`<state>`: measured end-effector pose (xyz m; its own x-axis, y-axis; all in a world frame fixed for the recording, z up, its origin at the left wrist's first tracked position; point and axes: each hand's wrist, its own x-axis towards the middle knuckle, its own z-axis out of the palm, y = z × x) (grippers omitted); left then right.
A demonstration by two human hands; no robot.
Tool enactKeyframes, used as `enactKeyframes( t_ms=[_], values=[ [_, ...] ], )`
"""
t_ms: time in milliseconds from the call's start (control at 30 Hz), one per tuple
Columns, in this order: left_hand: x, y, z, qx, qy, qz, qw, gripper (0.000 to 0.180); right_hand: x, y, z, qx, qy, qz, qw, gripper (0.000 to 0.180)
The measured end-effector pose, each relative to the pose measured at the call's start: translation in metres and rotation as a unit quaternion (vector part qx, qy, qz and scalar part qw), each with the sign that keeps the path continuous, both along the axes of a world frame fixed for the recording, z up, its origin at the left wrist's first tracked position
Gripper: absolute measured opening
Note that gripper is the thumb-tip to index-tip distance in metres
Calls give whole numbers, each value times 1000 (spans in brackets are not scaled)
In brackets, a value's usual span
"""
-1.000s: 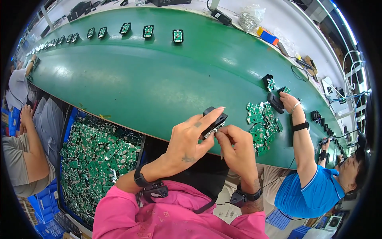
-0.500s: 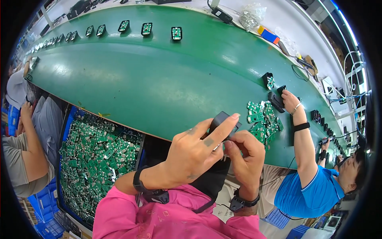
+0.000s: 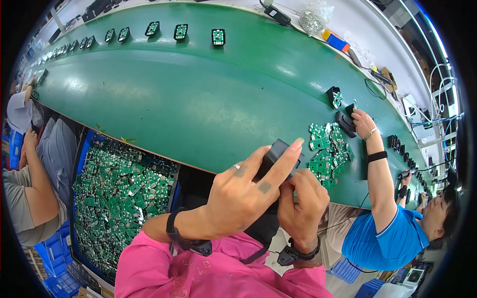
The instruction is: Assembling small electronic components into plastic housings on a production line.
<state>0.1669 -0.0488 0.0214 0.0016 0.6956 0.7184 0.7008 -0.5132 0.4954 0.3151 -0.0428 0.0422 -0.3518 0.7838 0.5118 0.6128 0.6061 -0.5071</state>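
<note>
My left hand (image 3: 243, 191) is closed around a small black plastic housing (image 3: 279, 153), its index finger stretched along the upper side. The housing is tilted just past the near edge of the green bench. Below and against it is my right hand (image 3: 301, 201), its fingers curled together in a pinch. Whatever those fingers hold is hidden behind the knuckles. Beyond my right hand a loose pile of green circuit boards (image 3: 325, 151) lies on the bench.
A blue-edged bin (image 3: 124, 203) full of circuit boards stands at my left. Black housings with boards (image 3: 218, 37) line the bench's far side. At right, a co-worker in blue (image 3: 385, 238) reaches over the bench toward black housings (image 3: 345, 124). Another person (image 3: 32, 198) sits at left.
My right hand has turned and curled in further beneath the housing; its thumb and a small silvery bit no longer show. The co-worker's hand now has a green board at the black housing.
</note>
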Motion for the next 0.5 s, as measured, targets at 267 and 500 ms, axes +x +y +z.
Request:
enactKeyframes(
  t_ms=[267, 500],
  values=[
    [-5, 9, -8, -72, -33, -53, 995, 68, -1, 10, -8, -83, 60, -6, 995, 10],
    [-22, 15, -5, -364, -395, -282, 795, 69, 17, 16, -18, -247, 169, -12, 954, 9]
  ],
)
